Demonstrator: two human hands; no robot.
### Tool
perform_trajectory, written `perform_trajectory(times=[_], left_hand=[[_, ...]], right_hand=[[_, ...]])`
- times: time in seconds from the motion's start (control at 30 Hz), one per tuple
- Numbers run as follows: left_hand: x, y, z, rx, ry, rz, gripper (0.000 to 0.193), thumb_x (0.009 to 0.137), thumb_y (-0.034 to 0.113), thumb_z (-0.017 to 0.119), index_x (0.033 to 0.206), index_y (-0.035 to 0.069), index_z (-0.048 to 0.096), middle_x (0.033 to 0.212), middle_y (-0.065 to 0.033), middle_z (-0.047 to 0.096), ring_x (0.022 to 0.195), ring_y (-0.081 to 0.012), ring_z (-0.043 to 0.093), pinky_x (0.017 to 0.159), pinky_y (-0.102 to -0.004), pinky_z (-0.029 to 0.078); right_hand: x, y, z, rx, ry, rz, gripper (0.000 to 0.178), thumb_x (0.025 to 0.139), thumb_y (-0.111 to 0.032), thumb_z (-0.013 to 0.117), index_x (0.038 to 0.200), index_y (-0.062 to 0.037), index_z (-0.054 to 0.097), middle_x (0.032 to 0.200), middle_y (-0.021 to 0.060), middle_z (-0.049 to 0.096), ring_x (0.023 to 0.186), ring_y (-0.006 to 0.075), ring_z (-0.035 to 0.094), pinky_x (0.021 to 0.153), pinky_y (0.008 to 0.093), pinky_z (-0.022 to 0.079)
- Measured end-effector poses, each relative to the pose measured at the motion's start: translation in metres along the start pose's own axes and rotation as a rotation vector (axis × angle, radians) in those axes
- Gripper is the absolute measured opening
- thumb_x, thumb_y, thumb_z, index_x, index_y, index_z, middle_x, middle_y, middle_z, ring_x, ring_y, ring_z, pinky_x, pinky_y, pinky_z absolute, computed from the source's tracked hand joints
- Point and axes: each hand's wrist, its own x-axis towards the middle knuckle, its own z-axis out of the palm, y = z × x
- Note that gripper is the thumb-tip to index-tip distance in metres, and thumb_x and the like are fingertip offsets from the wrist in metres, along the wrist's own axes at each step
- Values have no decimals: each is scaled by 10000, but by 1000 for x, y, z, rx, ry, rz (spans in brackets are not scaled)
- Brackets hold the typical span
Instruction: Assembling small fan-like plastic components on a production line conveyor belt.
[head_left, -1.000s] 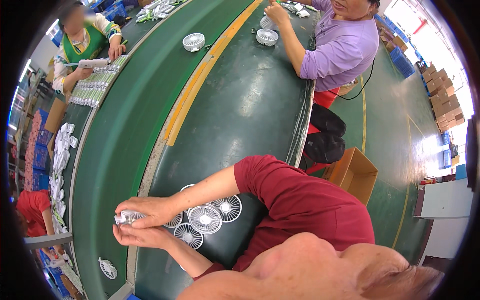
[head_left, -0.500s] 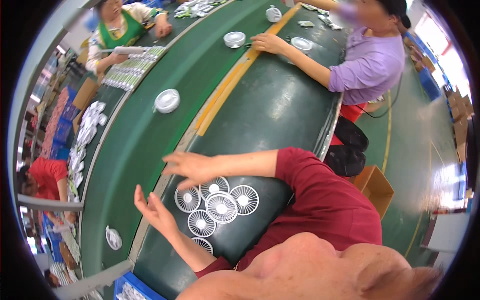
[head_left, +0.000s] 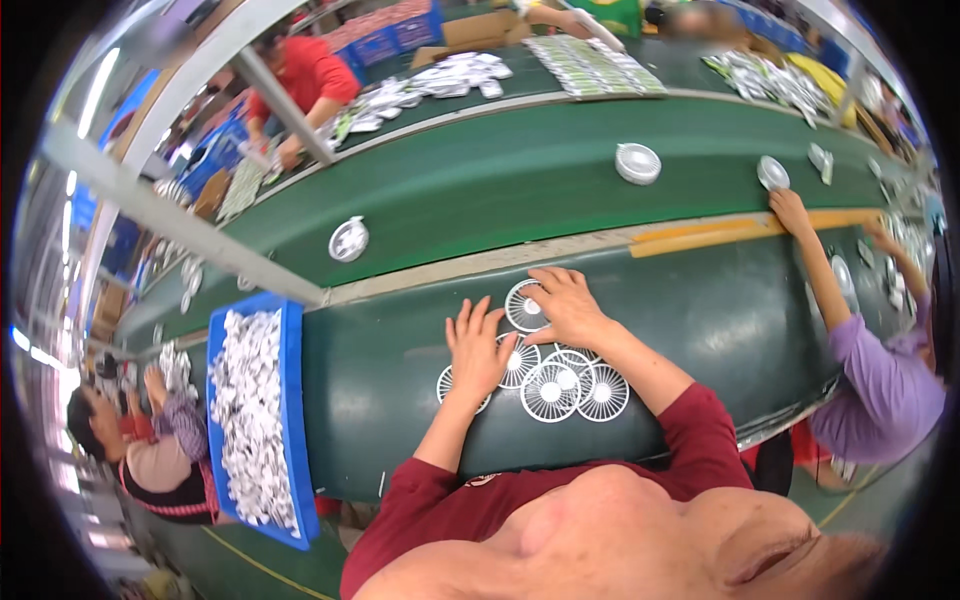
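Our left hand (head_left: 478, 345) lies flat with fingers spread open on 1 white fan grille (head_left: 455, 385). Our right hand (head_left: 566, 305) rests open-fingered on the farthest grille (head_left: 522, 305). The cluster of grilles (head_left: 560, 385) sits on the dark green table (head_left: 720, 320), right of a blue tray (head_left: 296, 400).

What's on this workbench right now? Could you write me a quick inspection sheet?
Surface: dark green bench beside a green conveyor belt.
Job's things: white round fan grilles lying flat in a cluster; left hand spread flat on them, right hand resting on the farthest grille.
Clutter: blue tray full of small white parts.
Grips: both bare hands open, holding nothing.
Cables: nothing seen.
Surroundings: round white fan units on the belt; other workers seated along the line.
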Motion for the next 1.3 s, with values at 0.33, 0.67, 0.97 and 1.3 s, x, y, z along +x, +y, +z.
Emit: perform_trajectory(times=[0.33, 0.67, 0.97, 1.3], left_hand=[[9, -11, -12, -223, 37, -17, 385, 909, 319, 643, 1244, 138, 584, 1454, -166, 431, 1381, -399, 348, 1121, -569, 259], [152, -191, -50, 118, 474, -265, 552, 897, 255, 642, 1362, 29, 449, 1420, -227, 441, 1310, -410, 426, 1069, -504, 372], [177, -267, -58, 15, 16, -556, 382, 869, 398, 646, 1144, 132, 653, 1118, -169, 671, 1055, -372, 625, 895, -465, 504], [132, -110, 3, -988, 424, -292, 263, 950, 224, 634, 1087, -1, 637, 909, -66, 689, 851, -121, 622, 752, -291, 498]], right_hand=[[30, 38, -13, 764, 41, 348, 344, 931, -248, 638, 1170, -1, 646, 1164, 170, 663, 1032, 234, 652, 911, 340, 498], [19, 59, 3, 1269, 121, 540, 349, 951, -169, 620, 1245, 5, 551, 1087, 94, 651, 891, 169, 668, 628, 310, 619], [21, 45, 0, 1178, 79, 489, 330, 916, -129, 649, 1210, 13, 601, 1017, 90, 683, 801, 147, 667, 565, 275, 586], [45, 26, -11, 1341, 264, 458, 428, 890, -119, 680, 1285, -57, 527, 1018, 49, 663, 762, 102, 653, 509, 219, 530]])
